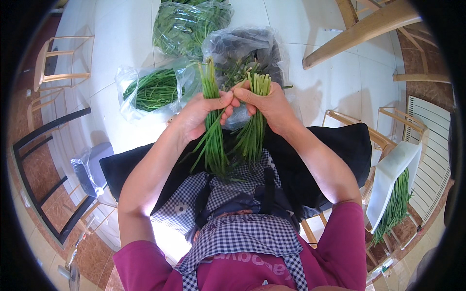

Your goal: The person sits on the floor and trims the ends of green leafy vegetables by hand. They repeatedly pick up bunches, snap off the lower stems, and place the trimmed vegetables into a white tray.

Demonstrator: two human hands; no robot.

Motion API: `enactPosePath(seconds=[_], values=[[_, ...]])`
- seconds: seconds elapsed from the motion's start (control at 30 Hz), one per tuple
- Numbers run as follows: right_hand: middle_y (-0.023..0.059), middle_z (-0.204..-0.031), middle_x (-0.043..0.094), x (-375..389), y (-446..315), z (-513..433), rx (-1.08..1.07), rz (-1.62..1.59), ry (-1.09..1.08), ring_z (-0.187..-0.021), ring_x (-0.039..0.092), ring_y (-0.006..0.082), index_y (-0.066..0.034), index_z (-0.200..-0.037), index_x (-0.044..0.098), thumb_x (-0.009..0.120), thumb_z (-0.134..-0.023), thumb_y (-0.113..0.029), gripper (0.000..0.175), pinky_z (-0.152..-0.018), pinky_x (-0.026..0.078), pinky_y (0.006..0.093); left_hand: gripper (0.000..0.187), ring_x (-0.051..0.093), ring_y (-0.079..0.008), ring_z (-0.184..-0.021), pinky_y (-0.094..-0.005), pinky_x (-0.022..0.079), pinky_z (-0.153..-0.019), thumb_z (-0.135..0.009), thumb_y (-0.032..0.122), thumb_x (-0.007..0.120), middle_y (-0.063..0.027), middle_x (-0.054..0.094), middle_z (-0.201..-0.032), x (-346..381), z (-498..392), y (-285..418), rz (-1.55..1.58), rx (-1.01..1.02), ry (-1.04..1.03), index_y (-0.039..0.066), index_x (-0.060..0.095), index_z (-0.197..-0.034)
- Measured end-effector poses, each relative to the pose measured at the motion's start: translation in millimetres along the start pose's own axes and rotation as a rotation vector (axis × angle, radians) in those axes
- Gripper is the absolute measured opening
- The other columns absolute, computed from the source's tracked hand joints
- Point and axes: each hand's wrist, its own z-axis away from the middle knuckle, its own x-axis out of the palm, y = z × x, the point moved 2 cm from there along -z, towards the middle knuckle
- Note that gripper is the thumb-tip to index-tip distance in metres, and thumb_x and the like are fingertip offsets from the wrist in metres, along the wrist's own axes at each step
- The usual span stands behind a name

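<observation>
Two bunches of long green leafy stalks, likely garlic chives, hang upright above my lap, cut pale ends uppermost. My left hand (204, 112) is wrapped around the left bunch (216, 147). Around the right bunch (251, 136) closes my right hand (267, 102). Both thumbs and fingertips meet between the bunches. Just beyond my hands is a dark bin lined with a clear plastic bag (245, 42), with stem trimmings (235, 71) inside it. To its left lies an open clear bag (127, 82) holding more green chives (154, 89).
A larger plastic bag of leafy greens (189, 27) lies farther off on the pale tiled floor (123, 32). Wooden furniture legs (360, 34) reach in at upper right. At right, a white container (393, 174) holds more chives (395, 207). A grey bag-covered box (93, 169) stands left.
</observation>
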Motion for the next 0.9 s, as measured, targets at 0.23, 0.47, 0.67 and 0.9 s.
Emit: enactPosePath(seconds=[0.23, 0.47, 0.67, 0.9], values=[[0.0002, -0.061, 0.058, -10, -11, -5, -0.067, 0.579, 0.036, -0.05, 0.048, 0.0065, -0.0017, -0.075, 0.065, 0.066, -0.082, -0.017, 0.017, -0.047, 0.037, 0.0223, 0.022, 0.052, -0.0103, -0.065, -0.0244, 0.042, -0.058, -0.089, 0.023, 0.062, -0.0017, 0.056, -0.073, 1, -1, -2, -0.051, -0.038, 0.0, 0.001, 0.061, -0.088], [0.0053, -0.066, 0.063, -30, -29, -6, 0.032, 0.572, 0.054, -0.049, 0.052, 0.0099, 0.0006, -0.076, 0.064, 0.065, -0.079, -0.016, 0.017, -0.046, 0.042, 0.0264, 0.023, 0.052, -0.0088, -0.062, -0.0221, 0.042, -0.056, -0.089, 0.023, 0.063, -0.0018, 0.056, -0.072, -5, -1, -3, -0.167, -0.008, 0.004, -0.001, 0.061, -0.088], [0.0025, -0.069, 0.063, -33, -22, -7, 0.014, 0.372, 0.214, -0.049, 0.049, 0.0053, 0.0002, -0.087, 0.065, 0.064, -0.086, -0.016, 0.017, -0.046, 0.038, 0.0206, 0.022, 0.052, -0.0083, -0.064, -0.0209, 0.041, -0.057, -0.09, 0.022, 0.061, -0.0009, 0.057, -0.071, -10, -1, -3, -0.102, -0.061, 0.022, 0.0, 0.064, -0.088], [0.0029, -0.076, 0.064, -30, -15, -7, -0.009, 0.429, 0.253, -0.053, 0.05, 0.0051, -0.0003, -0.09, 0.065, 0.067, -0.085, -0.02, 0.02, -0.045, 0.037, 0.0204, 0.023, 0.051, -0.0083, -0.064, -0.0213, 0.041, -0.056, -0.091, 0.023, 0.061, -0.0001, 0.056, -0.071, -10, -3, -2, -0.04, -0.039, 0.005, 0.0, 0.063, -0.091]])
